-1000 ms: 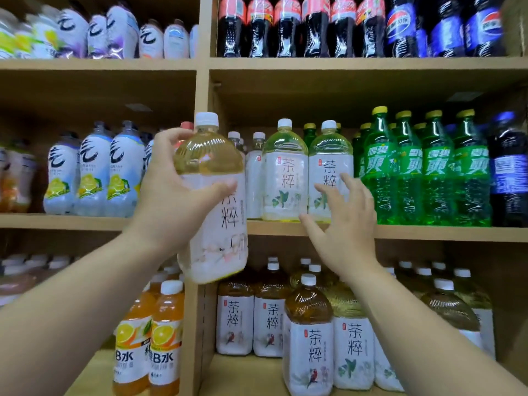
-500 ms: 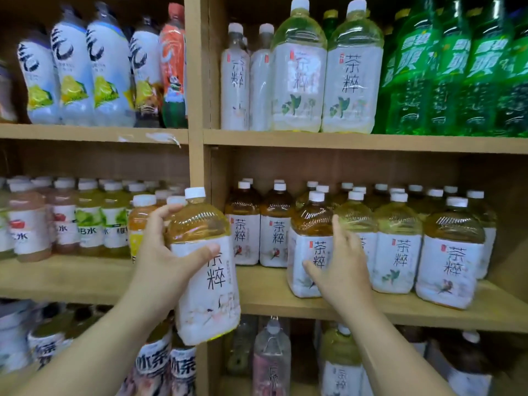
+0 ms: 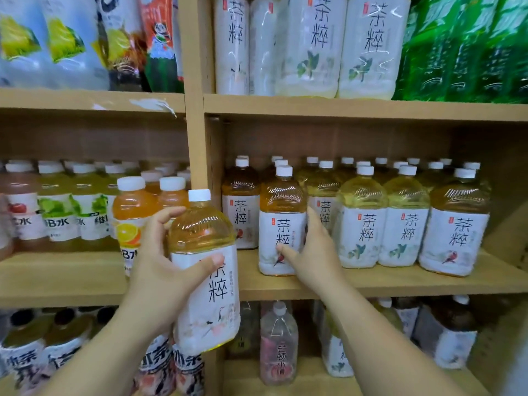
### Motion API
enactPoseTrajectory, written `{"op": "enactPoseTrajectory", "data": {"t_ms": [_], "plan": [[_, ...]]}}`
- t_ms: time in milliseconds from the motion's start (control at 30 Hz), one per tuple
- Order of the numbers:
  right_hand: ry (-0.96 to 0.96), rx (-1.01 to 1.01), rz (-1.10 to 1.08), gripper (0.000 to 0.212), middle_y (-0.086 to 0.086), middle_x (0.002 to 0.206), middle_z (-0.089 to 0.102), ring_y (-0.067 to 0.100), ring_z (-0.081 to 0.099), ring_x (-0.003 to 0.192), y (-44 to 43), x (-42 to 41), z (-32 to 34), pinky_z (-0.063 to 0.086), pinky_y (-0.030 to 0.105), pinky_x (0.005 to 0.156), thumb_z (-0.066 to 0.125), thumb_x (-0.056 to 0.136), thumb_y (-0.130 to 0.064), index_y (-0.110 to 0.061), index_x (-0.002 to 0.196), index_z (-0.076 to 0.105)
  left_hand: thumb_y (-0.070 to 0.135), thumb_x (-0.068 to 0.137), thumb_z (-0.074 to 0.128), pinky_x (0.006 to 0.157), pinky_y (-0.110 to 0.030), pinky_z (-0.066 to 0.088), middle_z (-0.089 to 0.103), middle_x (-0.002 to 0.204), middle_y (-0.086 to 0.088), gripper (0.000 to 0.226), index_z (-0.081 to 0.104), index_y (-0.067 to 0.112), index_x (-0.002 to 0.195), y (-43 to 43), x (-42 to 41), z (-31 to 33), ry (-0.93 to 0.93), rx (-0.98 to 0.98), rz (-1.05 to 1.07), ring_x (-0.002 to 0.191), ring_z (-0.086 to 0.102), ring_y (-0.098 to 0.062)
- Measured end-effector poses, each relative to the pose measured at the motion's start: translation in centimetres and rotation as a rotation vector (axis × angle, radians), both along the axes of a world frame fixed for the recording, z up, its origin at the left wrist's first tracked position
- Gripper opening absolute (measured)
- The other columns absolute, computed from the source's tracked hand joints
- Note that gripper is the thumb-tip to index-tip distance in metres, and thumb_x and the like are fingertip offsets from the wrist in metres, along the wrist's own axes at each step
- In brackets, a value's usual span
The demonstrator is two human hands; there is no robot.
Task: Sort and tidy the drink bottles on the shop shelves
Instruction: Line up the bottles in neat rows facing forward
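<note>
Held bottle (image 3: 204,270) left of shelved bottles (image 3: 360,221)

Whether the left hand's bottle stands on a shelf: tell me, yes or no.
No, the left hand grips the tea bottle in the air, in front of the upright post.
</note>
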State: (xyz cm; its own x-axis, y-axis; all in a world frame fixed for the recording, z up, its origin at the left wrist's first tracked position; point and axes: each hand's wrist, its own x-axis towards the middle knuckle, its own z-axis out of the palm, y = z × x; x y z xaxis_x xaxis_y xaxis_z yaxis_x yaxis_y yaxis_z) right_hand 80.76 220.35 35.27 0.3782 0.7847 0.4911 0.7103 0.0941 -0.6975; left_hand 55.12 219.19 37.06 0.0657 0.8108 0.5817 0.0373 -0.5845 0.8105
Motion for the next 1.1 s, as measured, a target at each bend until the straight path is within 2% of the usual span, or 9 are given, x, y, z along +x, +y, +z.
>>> {"op": "enactPoseTrajectory", "data": {"t_ms": [100, 333, 567, 700, 767, 833, 900, 967, 1100], "plan": [[-0.005, -0.013, 0.032, 0.091, -0.009, 0.139, 0.054, 0.012, 0.054, 0.126, 1.4, -1.9, -0.2, 0.046, 0.026, 0.092, 0.083, 0.083, -0.031, -0.040, 0.152, 0.024, 0.028, 0.055, 0.095, 0.088, -0.046, 0.059, 0.066, 0.122, 0.009, 0.085, 0.050, 0.045, 0.125, 0.8, -0.8, 0.0, 0.007, 0.017, -0.046, 0.105, 0.070, -0.012], [-0.006, 0.011, 0.027, 0.096, -0.010, 0.141, 0.057, 0.015, 0.056, 0.128, 4.0, -5.5, -0.5, 0.054, 0.045, 0.102, 0.086, 0.079, -0.040, -0.043, 0.153, 0.024, 0.025, 0.057, 0.092, 0.087, -0.043, 0.059, 0.067, 0.118, 0.011, 0.079, 0.052, 0.052, 0.118, 2.1, -3.2, 0.0, -0.008, 0.061, -0.140, 0.106, 0.070, -0.012], [-0.004, 0.030, 0.002, 0.093, -0.009, 0.132, 0.063, 0.016, 0.060, 0.123, 5.2, -6.5, -0.3, 0.057, 0.045, 0.098, 0.087, 0.078, -0.036, -0.036, 0.150, 0.029, 0.019, 0.059, 0.089, 0.088, -0.040, 0.060, 0.067, 0.119, 0.015, 0.079, 0.050, 0.048, 0.121, 2.3, -4.3, -0.2, -0.007, 0.067, -0.152, 0.108, 0.070, -0.012], [-0.050, 0.006, 0.048, 0.100, -0.007, 0.142, 0.057, 0.016, 0.054, 0.131, 4.6, -5.9, -0.3, 0.052, 0.045, 0.106, 0.083, 0.080, -0.047, -0.036, 0.156, 0.019, 0.019, 0.058, 0.090, 0.091, -0.044, 0.058, 0.068, 0.120, 0.013, 0.081, 0.050, 0.043, 0.125, 1.9, -3.5, -0.2, -0.010, 0.073, -0.124, 0.108, 0.070, -0.013], [-0.155, 0.022, 0.008, 0.098, -0.006, 0.147, 0.052, 0.016, 0.045, 0.138, 3.5, -4.8, 0.0, 0.044, 0.043, 0.113, 0.076, 0.083, -0.056, -0.035, 0.158, 0.018, 0.020, 0.058, 0.090, 0.091, -0.047, 0.058, 0.068, 0.118, 0.013, 0.081, 0.050, 0.044, 0.125, 1.4, -2.7, -0.1, -0.011, 0.074, -0.112, 0.108, 0.070, -0.013], [-0.420, 0.114, -0.154, 0.081, -0.005, 0.145, 0.053, 0.021, 0.037, 0.143, 1.9, -2.8, 0.5, 0.031, 0.045, 0.120, 0.069, 0.086, -0.062, -0.033, 0.154, 0.035, 0.024, 0.056, 0.092, 0.090, -0.048, 0.059, 0.068, 0.117, 0.014, 0.082, 0.050, 0.047, 0.123, 0.8, -1.6, 0.1, -0.010, 0.076, -0.101, 0.106, 0.070, -0.012], [-0.692, 0.208, -0.279, 0.062, -0.001, 0.143, 0.056, 0.031, 0.028, 0.149, 0.6, 0.3, 0.8, 0.009, 0.055, 0.125, 0.071, 0.084, -0.058, -0.031, 0.138, 0.057, 0.034, 0.052, 0.094, 0.089, -0.050, 0.058, 0.068, 0.118, 0.012, 0.085, 0.050, 0.050, 0.122, 0.2, -0.1, 0.4, -0.004, 0.083, -0.094, 0.107, 0.070, -0.013], [-0.858, 0.150, -0.352, 0.052, 0.003, 0.150, 0.052, 0.040, 0.015, 0.154, -0.1, 3.9, 0.9, -0.009, 0.064, 0.121, 0.075, 0.079, -0.056, -0.032, 0.125, 0.067, 0.041, 0.050, 0.091, 0.089, -0.050, 0.058, 0.068, 0.118, 0.011, 0.083, 0.050, 0.054, 0.121, -0.4, 1.8, 0.5, -0.003, 0.089, -0.097, 0.108, 0.070, -0.015], [-1.108, -0.080, -0.394, 0.045, -0.001, 0.167, 0.029, 0.046, -0.007, 0.155, -1.4, 9.9, 0.9, -0.007, 0.076, 0.115, 0.069, 0.081, -0.062, -0.035, 0.117, 0.073, 0.032, 0.054, 0.101, 0.085, -0.045, 0.060, 0.067, 0.118, 0.016, 0.087, 0.050, 0.056, 0.119, -1.0, 6.5, 0.8, 0.008, 0.091, -0.097, 0.108, 0.070, -0.013]]}}
